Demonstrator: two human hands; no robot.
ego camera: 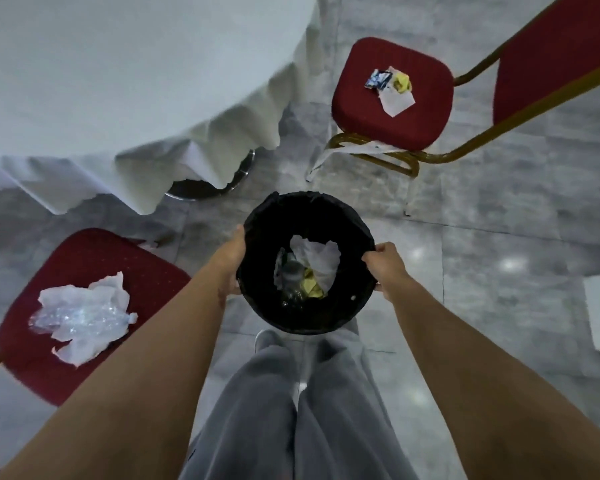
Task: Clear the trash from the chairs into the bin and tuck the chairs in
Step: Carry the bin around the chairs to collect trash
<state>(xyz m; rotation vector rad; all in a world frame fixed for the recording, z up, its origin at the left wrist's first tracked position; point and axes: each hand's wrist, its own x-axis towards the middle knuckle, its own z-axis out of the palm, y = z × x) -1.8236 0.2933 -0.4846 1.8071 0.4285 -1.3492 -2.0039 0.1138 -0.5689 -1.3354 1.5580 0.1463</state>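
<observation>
Between two red chairs (392, 95), both hands, left hand (231, 259) and right hand (388, 266), hold the black bin (354, 306), fingers curled tight on its rim.

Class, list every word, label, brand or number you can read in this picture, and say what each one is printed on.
None can be read.
The blue and black wrapper on the far red chair has print, but it is too small and blurred.
The bin and the trash inside show no text.

Looking like a banquet or function hall. Showing a round table draped in a white tablecloth (111, 81), red padded banquet chairs (392, 95) on gold metal frames, and polished grey marble-look floor tiles (499, 254).
</observation>
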